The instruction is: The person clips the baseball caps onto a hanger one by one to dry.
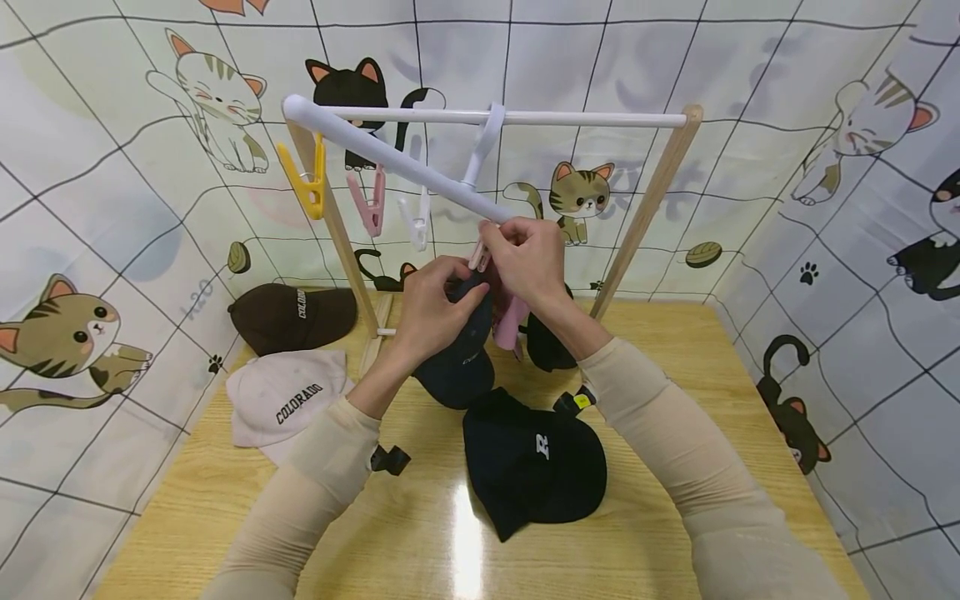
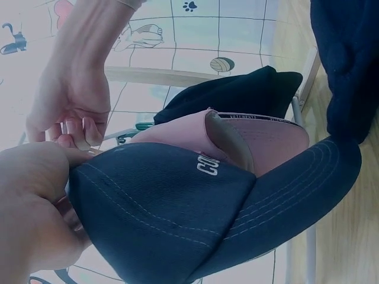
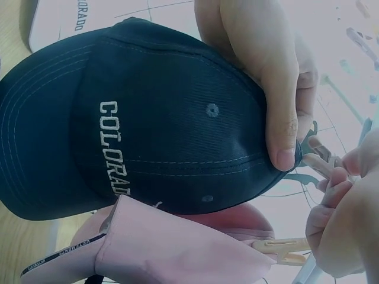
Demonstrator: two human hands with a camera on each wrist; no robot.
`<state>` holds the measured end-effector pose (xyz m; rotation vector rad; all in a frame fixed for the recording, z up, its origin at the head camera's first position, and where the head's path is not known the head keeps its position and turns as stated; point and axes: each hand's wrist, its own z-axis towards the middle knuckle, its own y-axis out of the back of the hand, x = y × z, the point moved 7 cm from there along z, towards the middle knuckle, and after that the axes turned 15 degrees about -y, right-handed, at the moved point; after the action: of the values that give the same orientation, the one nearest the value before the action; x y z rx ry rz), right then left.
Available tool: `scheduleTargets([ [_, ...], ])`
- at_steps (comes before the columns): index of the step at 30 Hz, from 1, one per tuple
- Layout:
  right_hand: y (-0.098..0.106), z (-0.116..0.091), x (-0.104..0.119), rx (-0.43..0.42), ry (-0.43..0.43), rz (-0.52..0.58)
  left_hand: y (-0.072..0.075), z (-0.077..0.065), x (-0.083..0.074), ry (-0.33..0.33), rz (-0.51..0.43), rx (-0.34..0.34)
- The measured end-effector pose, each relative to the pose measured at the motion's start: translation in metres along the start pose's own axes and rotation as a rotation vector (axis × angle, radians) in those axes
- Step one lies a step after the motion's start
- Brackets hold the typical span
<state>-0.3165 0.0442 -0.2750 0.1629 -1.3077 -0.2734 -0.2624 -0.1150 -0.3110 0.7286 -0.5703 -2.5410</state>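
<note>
My left hand [image 1: 433, 307] pinches the crown of a dark navy cap [image 3: 172, 118] lettered COLORADO. The cap hangs with its brim downward. Above it, my right hand [image 1: 531, 260] pinches a pale clothespin [image 3: 320, 165] whose tip meets the top of the crown. This clothespin is just under the pale lavender hanger bar [image 1: 405, 168]. Right beside the navy cap hangs a pink cap [image 2: 278, 139], gripped at its top by a beige clothespin [image 3: 284, 245]. Behind the pink one hangs a black cap [image 2: 237, 94].
A wooden stand with a white rail [image 1: 592, 119] carries the hanger. Yellow [image 1: 315, 179], pink [image 1: 367, 202] and white clothespins [image 1: 417, 218] dangle on the left. On the table lie a brown cap [image 1: 273, 321], a pale cap [image 1: 262, 392] and a black cap [image 1: 517, 467].
</note>
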Motion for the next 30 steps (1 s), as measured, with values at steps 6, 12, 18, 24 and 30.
scheduleTargets([
  [6,0.000,0.000,0.002,-0.006,0.003,-0.018,0.001,0.001,-0.002,-0.020,0.011,-0.012],
  [12,0.000,0.000,0.003,-0.011,0.018,-0.028,0.002,0.003,-0.004,-0.043,0.018,-0.026],
  [18,0.001,-0.001,0.002,-0.030,0.047,-0.054,0.005,0.006,-0.008,-0.059,0.030,-0.042],
  [24,0.001,-0.002,0.002,-0.037,0.045,-0.061,0.006,0.006,-0.012,-0.065,0.030,-0.048],
  [30,0.000,-0.003,0.003,-0.039,0.065,-0.063,0.006,0.006,-0.012,-0.073,0.033,-0.069],
])
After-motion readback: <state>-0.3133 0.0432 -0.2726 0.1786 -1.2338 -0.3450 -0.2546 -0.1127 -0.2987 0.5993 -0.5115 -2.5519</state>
